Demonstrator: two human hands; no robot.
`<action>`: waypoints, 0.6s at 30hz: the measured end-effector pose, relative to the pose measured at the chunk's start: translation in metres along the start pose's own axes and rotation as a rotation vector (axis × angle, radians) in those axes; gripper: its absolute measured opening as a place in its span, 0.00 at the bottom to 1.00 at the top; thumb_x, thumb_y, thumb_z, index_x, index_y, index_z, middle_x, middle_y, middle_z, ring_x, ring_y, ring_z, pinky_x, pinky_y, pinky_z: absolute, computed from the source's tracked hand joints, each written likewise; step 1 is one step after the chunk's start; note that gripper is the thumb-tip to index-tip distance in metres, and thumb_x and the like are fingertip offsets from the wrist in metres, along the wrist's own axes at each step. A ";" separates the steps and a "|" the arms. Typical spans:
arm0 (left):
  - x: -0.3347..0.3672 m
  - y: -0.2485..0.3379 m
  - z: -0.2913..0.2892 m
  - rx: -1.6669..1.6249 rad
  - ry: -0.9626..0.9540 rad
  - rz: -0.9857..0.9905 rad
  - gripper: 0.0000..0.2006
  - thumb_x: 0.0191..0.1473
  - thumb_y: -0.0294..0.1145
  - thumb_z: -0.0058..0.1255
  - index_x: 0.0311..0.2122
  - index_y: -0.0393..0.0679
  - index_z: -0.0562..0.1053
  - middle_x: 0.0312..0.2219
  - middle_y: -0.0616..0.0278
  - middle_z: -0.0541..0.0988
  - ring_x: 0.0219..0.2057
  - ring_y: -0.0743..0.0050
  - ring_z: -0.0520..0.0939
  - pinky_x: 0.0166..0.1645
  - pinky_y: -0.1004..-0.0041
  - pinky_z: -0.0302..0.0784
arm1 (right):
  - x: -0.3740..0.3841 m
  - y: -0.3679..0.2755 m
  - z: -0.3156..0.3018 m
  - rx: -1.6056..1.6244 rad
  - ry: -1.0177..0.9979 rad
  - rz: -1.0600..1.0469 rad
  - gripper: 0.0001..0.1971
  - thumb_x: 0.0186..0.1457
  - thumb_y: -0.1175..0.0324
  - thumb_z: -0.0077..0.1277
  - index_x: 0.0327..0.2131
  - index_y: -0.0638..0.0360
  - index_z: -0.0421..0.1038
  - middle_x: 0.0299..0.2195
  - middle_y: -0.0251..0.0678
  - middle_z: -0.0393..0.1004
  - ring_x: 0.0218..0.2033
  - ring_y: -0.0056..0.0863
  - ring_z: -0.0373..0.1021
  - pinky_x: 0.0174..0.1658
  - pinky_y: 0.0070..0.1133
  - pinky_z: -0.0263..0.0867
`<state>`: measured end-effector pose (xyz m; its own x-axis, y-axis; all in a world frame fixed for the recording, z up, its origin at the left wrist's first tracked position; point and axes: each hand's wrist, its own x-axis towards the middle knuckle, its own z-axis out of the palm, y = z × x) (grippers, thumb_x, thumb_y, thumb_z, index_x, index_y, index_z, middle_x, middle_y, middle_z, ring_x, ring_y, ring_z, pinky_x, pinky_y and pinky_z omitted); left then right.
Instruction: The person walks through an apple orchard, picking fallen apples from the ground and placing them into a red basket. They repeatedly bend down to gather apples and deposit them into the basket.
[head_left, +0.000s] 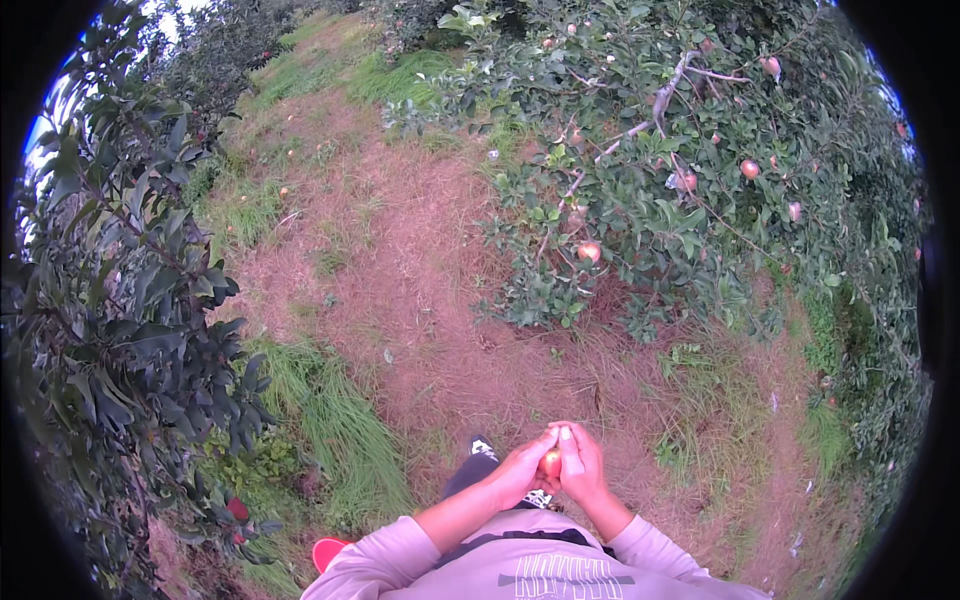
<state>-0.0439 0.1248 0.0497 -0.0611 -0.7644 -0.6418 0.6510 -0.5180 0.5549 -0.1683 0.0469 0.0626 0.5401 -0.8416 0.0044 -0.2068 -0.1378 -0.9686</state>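
Note:
Close in front of my waist, both hands are cupped around one red-and-yellow apple [550, 463]. My left hand [521, 470] wraps its left side, and my right hand [583, 464] covers its right side, with the fingertips of both meeting above it. Only the front of the apple shows between the palms; the rest is hidden. Below the hands, my shoes and dark trousers partly show on the ground.
A leafy apple tree [640, 190] with several apples, among them a reddish apple [589, 252], spreads ahead to the right. Dark foliage [120, 300] hangs close on the left. Between them runs a dirt path [420, 270] with grass tufts [330, 430]. A red object [328, 552] lies at my lower left.

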 end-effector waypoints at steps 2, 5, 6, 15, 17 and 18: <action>-0.001 0.009 -0.022 -0.059 -0.046 -0.027 0.29 0.66 0.65 0.41 0.51 0.46 0.72 0.32 0.62 0.81 0.27 0.73 0.82 0.32 0.73 0.79 | 0.013 -0.006 0.010 0.064 -0.060 0.107 0.19 0.71 0.58 0.41 0.45 0.65 0.76 0.38 0.43 0.81 0.41 0.31 0.77 0.46 0.28 0.72; -0.011 0.037 -0.038 -0.140 -0.050 0.001 0.26 0.68 0.61 0.41 0.54 0.49 0.71 0.33 0.61 0.81 0.26 0.70 0.82 0.33 0.71 0.79 | 0.038 -0.012 0.024 0.154 -0.142 0.267 0.22 0.72 0.54 0.41 0.45 0.65 0.76 0.37 0.44 0.81 0.41 0.32 0.78 0.47 0.29 0.72; -0.014 0.047 -0.036 -0.142 -0.011 0.026 0.26 0.68 0.61 0.43 0.54 0.48 0.71 0.34 0.61 0.81 0.27 0.69 0.82 0.33 0.70 0.80 | 0.048 0.001 0.029 0.131 -0.131 0.233 0.22 0.72 0.54 0.41 0.45 0.65 0.76 0.36 0.45 0.81 0.41 0.34 0.78 0.47 0.30 0.72; -0.009 0.078 -0.067 -0.069 0.226 0.207 0.26 0.66 0.60 0.49 0.53 0.47 0.75 0.42 0.63 0.82 0.40 0.75 0.82 0.38 0.73 0.81 | 0.088 -0.015 0.062 0.152 -0.197 0.107 0.18 0.70 0.57 0.48 0.49 0.64 0.74 0.42 0.40 0.80 0.44 0.28 0.76 0.51 0.26 0.70; -0.015 0.077 -0.065 -0.110 0.279 0.248 0.25 0.67 0.57 0.48 0.54 0.44 0.74 0.43 0.62 0.81 0.41 0.74 0.82 0.41 0.71 0.81 | 0.085 -0.011 0.071 0.196 -0.257 0.101 0.18 0.71 0.58 0.48 0.50 0.64 0.74 0.44 0.36 0.79 0.47 0.22 0.73 0.52 0.23 0.69; -0.019 0.076 -0.062 -0.120 0.294 0.273 0.25 0.68 0.56 0.47 0.54 0.44 0.74 0.44 0.61 0.80 0.42 0.73 0.82 0.43 0.70 0.81 | 0.086 -0.007 0.071 0.207 -0.293 0.080 0.21 0.69 0.55 0.50 0.53 0.63 0.73 0.47 0.42 0.79 0.48 0.30 0.76 0.53 0.27 0.70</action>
<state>0.0537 0.1234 0.0709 0.3331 -0.7159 -0.6136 0.6983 -0.2500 0.6708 -0.0618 0.0125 0.0523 0.7460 -0.6559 -0.1153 -0.1041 0.0562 -0.9930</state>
